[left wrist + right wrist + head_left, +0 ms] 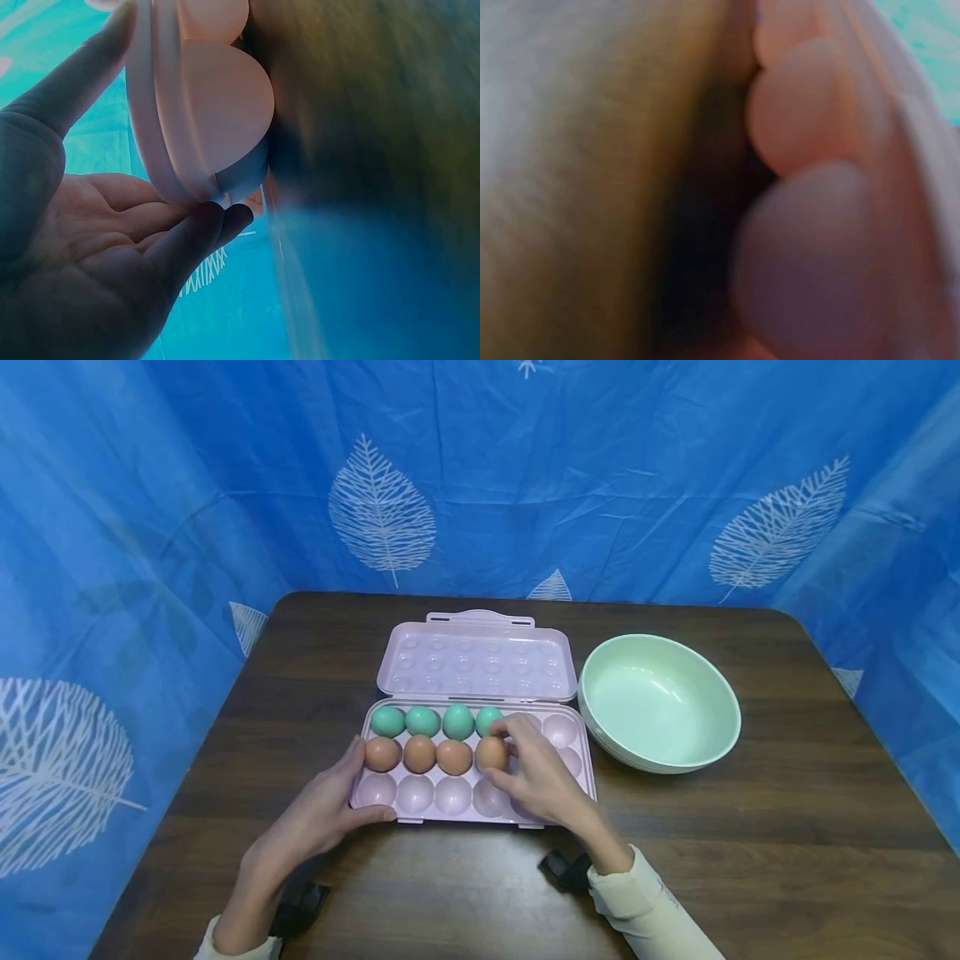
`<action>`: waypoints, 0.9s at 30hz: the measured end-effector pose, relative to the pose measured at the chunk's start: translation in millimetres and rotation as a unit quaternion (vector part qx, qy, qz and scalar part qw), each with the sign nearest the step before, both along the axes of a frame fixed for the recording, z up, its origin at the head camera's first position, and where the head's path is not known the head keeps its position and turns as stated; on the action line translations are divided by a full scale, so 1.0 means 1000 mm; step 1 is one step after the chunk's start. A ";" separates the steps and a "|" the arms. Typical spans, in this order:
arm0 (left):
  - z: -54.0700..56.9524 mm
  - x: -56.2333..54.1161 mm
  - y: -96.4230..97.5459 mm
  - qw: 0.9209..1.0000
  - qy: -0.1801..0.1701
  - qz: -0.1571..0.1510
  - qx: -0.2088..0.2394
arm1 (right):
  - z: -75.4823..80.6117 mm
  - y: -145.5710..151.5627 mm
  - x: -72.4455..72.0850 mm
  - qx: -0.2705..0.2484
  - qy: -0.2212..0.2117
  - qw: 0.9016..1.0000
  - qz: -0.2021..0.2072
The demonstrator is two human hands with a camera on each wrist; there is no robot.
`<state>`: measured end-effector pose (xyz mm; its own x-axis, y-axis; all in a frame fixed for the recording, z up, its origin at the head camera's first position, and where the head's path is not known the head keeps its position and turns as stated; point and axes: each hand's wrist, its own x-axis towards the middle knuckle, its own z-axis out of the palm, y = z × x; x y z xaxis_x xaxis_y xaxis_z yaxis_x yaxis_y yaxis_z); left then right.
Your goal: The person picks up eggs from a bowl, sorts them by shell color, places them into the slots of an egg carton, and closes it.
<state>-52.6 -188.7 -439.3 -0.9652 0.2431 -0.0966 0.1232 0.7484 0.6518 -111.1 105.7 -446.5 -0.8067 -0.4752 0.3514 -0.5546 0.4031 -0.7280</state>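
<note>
A pale pink egg box (pixel 453 796) lies with its lid (pixel 480 662) folded back behind it. Green eggs (pixel 423 722) stand along the back row, with brown eggs (pixel 419 754) in the middle row. My left hand (pixel 318 806) grips the box at its left end; in the left wrist view, thumb and fingers hold the rim (pixel 166 97). With my right hand (pixel 540 774) I pinch a brown egg (pixel 492 753) in the middle row, right of the other brown ones. The right wrist view shows only the box's rounded cups (pixel 806 255), blurred.
A mint green bowl (pixel 660 702) stands right of the box, close to its edge. The front row's cups (pixel 415 794) hold no eggs. Beneath everything is a dark wooden table (pixel 787 860), and a blue curtain (pixel 480 485) with white leaves hangs behind it.
</note>
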 end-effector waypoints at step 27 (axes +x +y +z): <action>0.000 -0.001 0.000 1.000 -0.003 0.000 0.000 | 0.013 0.004 0.003 0.101 0.106 0.989 -0.026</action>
<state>-53.9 -188.8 -438.8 -0.9645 0.2432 -0.1032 0.1190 0.7488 0.6521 -107.7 109.3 -433.8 -0.7502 -0.5134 0.4167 -0.6609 0.5601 -0.4996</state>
